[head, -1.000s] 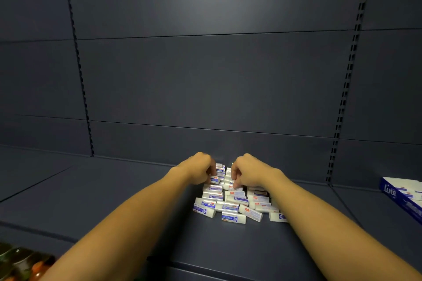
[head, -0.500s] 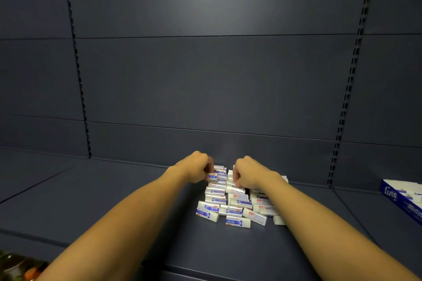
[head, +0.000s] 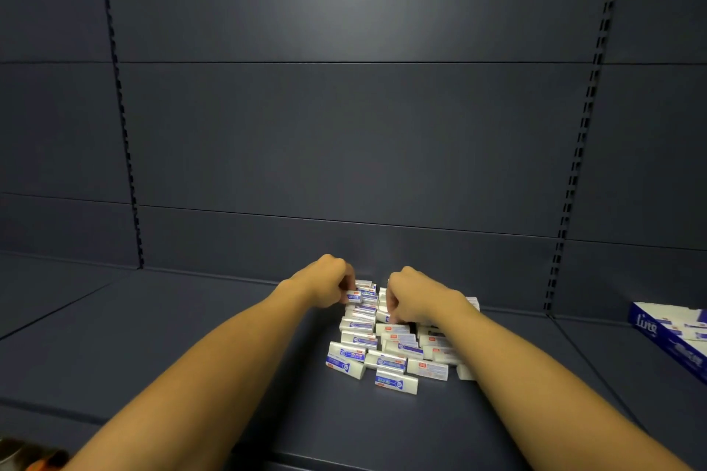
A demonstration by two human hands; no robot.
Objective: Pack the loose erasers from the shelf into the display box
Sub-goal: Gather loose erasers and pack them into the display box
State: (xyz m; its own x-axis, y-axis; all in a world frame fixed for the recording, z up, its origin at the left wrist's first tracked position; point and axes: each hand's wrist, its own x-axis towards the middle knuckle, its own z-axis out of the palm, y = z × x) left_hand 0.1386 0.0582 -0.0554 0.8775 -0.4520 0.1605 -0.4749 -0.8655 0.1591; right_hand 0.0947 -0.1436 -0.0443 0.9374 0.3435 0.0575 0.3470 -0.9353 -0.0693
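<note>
On the dark matte shelf (head: 191, 336), near its back panel, lies a heap of loose erasers (head: 386, 352): small white rectangular blocks in glossy sleeves printed blue and red, some flat, some on edge, tumbled against each other. At the far left of the heap the left hand (head: 329, 285) is curled, its fingers pinching one eraser (head: 354, 296). Just to its right, the right hand (head: 415, 298) is curled knuckles-up with its fingertips down among the erasers; what it grips, if anything, cannot be told. Well apart at the right edge sits the blue-and-white cardboard display box (head: 673, 336), more sleeved erasers showing inside.
</note>
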